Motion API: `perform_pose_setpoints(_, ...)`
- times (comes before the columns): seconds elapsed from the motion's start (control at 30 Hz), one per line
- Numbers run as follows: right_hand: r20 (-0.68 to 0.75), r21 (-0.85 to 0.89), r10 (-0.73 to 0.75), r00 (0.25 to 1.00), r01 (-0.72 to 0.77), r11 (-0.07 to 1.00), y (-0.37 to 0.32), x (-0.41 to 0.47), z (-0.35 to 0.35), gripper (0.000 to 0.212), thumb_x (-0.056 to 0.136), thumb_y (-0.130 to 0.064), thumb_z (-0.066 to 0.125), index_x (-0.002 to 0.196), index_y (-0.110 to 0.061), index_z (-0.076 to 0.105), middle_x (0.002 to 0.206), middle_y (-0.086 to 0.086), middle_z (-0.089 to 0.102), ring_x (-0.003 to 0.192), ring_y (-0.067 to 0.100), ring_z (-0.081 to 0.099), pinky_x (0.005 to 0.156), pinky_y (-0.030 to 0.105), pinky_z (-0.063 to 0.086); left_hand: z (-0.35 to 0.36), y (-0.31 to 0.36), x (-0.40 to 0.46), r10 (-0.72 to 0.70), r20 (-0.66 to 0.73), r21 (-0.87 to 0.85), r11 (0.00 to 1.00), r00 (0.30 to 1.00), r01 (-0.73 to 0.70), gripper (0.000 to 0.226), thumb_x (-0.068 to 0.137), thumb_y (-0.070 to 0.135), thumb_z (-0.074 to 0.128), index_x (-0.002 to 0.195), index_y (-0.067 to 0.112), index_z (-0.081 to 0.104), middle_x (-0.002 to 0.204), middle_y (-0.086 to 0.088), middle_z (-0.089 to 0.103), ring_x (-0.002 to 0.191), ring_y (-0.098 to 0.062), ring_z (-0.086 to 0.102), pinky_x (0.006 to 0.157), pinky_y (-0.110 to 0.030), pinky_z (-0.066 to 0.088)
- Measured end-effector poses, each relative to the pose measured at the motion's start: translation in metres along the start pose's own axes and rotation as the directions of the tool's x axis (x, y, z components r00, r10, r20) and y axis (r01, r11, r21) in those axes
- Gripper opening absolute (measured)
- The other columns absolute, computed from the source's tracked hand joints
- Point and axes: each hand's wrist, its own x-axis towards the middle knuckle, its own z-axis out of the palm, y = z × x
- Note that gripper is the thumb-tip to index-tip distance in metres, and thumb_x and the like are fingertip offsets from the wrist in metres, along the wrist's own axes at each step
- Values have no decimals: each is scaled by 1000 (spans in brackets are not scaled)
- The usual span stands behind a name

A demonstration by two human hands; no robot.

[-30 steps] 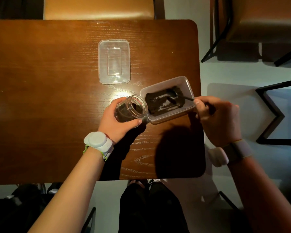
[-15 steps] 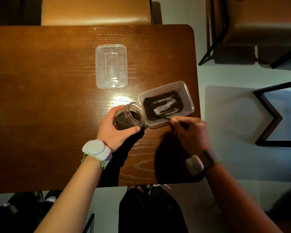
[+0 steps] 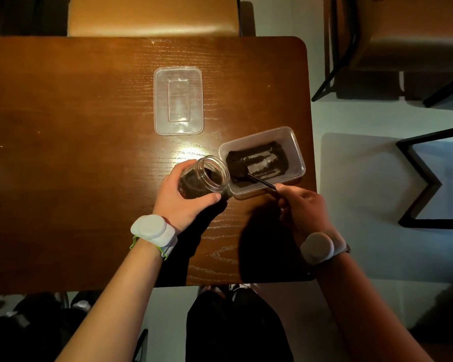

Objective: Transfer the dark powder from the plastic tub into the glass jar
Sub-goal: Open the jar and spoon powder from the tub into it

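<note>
A clear plastic tub (image 3: 296,150) sits near the table's right edge with dark powder (image 3: 277,155) spread over its floor. The glass jar (image 3: 207,176), partly filled with dark powder, leans toward the tub, its mouth almost touching the tub's left rim. My left hand (image 3: 178,202) grips the jar from below and behind. My right hand (image 3: 301,207) pinches the handle of a black spoon (image 3: 249,175). The spoon's bowl, loaded with powder, lies at the tub's left end beside the jar mouth.
The tub's clear lid (image 3: 178,100) lies flat farther back on the wooden table (image 3: 63,126). A tan chair seat (image 3: 154,17) stands behind the table. The table's right edge runs just past the tub; black chair legs (image 3: 416,178) stand on the floor beyond.
My right hand swung from the tub's right side round to its near side, and the spoon's bowl now rests at the tub's left end with powder in it. The jar stays held and tilted.
</note>
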Motion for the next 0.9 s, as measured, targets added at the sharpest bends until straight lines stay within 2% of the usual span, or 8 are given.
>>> perform_pose_setpoints(0.17, 34, 171, 129, 991, -133, 976, 0, 2, -6, 27, 96, -33, 70, 78, -13, 71, 60, -4, 59, 55, 8, 55, 54, 23, 48, 1, 4, -1, -3, 1, -18, 1000, 1000, 3, 81, 62, 39, 96, 134, 38, 59, 131, 9, 66, 121, -10, 62, 98, -25, 46)
perform_pose_setpoints(0.3, 70, 248, 128, 989, -141, 958, -7, 0, -11, 24, 98, -31, 67, 88, -9, 68, 63, -3, 56, 54, 6, 53, 48, 18, 47, 3, 7, 1, 7, 11, -18, 1000, 1000, -7, 75, 69, 27, 98, 131, 40, 57, 131, 9, 66, 121, -9, 62, 93, -18, 44)
perform_pose_setpoints(0.4, 135, 304, 109, 985, -146, 941, -16, -8, -7, 24, 98, -30, 66, 95, -6, 67, 62, -4, 54, 54, 6, 51, 47, 17, 45, 6, 7, 3, 14, 8, -17, 1000, 1000, -14, 78, 64, 38, 96, 132, 40, 58, 131, 10, 66, 122, -11, 62, 96, -21, 45)
perform_pose_setpoints(0.53, 99, 66, -113, 989, 106, 992, -14, -26, 11, 19, 97, -30, 67, 89, -14, 72, 65, -7, 64, 58, 7, 58, 55, 22, 50, 6, 8, 4, 24, 12, -9, 1000, 1000, -23, 81, 67, 34, 98, 137, 34, 59, 130, 10, 67, 122, -11, 62, 97, -22, 45)
perform_pose_setpoints(0.6, 60, -209, -398, 915, 401, 892, -10, -36, 21, 15, 98, -31, 66, 100, -20, 76, 73, -10, 70, 63, 4, 65, 58, 21, 54, 6, 8, 4, 21, 11, -9, 1000, 1000, -21, 78, 70, 27, 98, 137, 32, 59, 129, 10, 68, 121, -10, 63, 94, -18, 44)
perform_pose_setpoints(0.67, 175, -470, -692, 700, 677, 566, -3, -40, 25, 20, 102, -31, 61, 110, -19, 76, 86, -12, 75, 72, 6, 70, 61, 23, 58, 6, 8, 4, 16, 10, -4, 1000, 1000, -16, 79, 68, 28, 99, 137, 32, 60, 130, 9, 67, 120, -7, 63, 92, -15, 44)
perform_pose_setpoints(0.73, 272, -556, -791, 548, 760, 336, 0, -41, 28, 22, 102, -28, 62, 115, -15, 75, 96, -3, 77, 79, 12, 73, 64, 33, 60, 6, 9, 4, 12, 10, 0, 1000, 1000, -12, 78, 68, 27, 99, 136, 33, 60, 131, 8, 66, 119, -4, 62, 90, -11, 43)
perform_pose_setpoints(0.9, 182, -527, -819, 544, 757, 386, -8, -36, 20, 16, 101, -22, 66, 111, -14, 75, 88, -5, 75, 67, -5, 61, 63, 10, 51, 6, 9, 2, 18, 17, 1, 1000, 1000, -18, 77, 70, 24, 97, 136, 31, 60, 129, 10, 67, 118, -1, 61, 89, -12, 43)
